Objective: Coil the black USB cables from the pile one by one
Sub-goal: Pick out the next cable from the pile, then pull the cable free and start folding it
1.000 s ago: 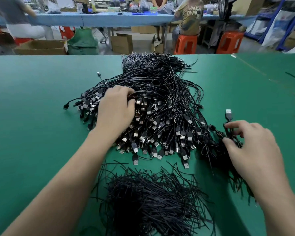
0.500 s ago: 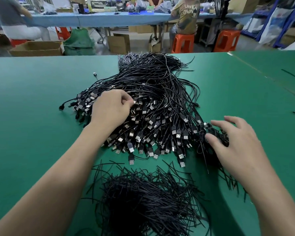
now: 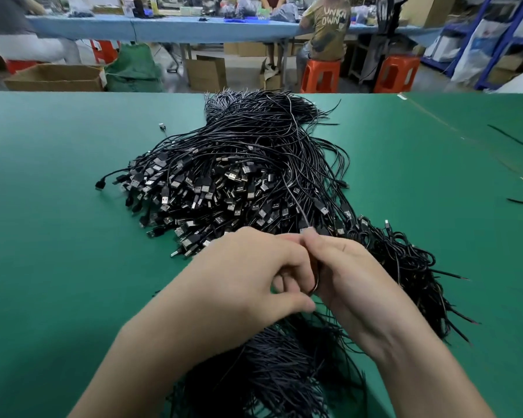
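A big pile of black USB cables (image 3: 224, 182) lies on the green table (image 3: 58, 236), plugs fanned toward me. In front of its near edge my left hand (image 3: 248, 279) and my right hand (image 3: 354, 282) meet, fingers curled. A single black cable (image 3: 293, 191) runs from the pile down to my right fingertips, which pinch it. A short curve of that cable shows between the two hands. My left hand's fingers curl round the part inside; how it lies there is hidden.
A heap of coiled cables (image 3: 405, 260) sits just right of my hands. A mound of thin black ties (image 3: 269, 372) lies near the front edge, under my forearms. Loose black strands (image 3: 514, 140) lie far right. People sit at a blue table (image 3: 194, 28) beyond.
My left hand left the top of the pile and came toward me with a cable. My right hand left the coiled heap and moved left to join it.
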The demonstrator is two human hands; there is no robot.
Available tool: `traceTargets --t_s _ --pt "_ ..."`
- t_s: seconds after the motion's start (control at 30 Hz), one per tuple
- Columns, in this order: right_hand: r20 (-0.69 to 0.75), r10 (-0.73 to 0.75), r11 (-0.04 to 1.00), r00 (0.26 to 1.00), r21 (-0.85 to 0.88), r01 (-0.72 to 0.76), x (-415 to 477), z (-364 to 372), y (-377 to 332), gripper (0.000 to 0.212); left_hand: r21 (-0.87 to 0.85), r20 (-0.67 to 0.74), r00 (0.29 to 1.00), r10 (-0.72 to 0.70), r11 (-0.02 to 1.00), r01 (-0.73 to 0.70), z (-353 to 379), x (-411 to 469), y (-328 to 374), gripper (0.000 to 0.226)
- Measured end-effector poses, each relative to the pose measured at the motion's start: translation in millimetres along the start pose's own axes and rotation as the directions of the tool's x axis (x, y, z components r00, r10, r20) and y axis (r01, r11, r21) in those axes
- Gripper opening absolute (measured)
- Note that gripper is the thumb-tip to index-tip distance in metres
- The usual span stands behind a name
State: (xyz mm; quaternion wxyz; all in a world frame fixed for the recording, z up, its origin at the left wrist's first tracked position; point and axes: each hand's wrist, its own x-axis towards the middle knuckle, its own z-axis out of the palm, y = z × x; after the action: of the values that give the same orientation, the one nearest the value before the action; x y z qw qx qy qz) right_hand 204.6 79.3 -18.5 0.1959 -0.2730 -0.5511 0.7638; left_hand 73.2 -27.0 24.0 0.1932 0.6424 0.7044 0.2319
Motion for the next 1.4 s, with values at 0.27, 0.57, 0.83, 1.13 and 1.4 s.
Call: traceTargets --t_s 0.27,0.57,0.83,1.13,1.4 --pt "0.106 0.0 0.965 0.994 0.261 -0.028 -8 7 -13 0.034 0.259 -0.325 0.933 0.152 0.964 -0.067 -13 6 -25 0.046" --pt "0.452 0.001 0.994 0.892 -0.101 0.05 -25 17 -19 0.051 0.104 -0.465 0.807 0.365 0.927 -0.36 -24 4 -45 0.015" --pt "0.505 -0.183 0.959 0.844 0.281 0.04 -24 5 -28 0.038 0.064 -0.257 0.921 0.292 0.956 -0.286 -2 8 -29 0.025" --pt "-0.168 -0.566 0.815 0.807 0.036 0.579 -14 2 -21 0.039 0.282 0.049 0.979 0.196 0.938 -0.202 17 7 8 0.016" --pt "-0.041 -0.703 0.547 0.71 -0.67 0.502 -15 8 -12 0.029 0.291 -0.288 0.9 0.326 0.926 -0.242 -21 -14 -1 0.025"
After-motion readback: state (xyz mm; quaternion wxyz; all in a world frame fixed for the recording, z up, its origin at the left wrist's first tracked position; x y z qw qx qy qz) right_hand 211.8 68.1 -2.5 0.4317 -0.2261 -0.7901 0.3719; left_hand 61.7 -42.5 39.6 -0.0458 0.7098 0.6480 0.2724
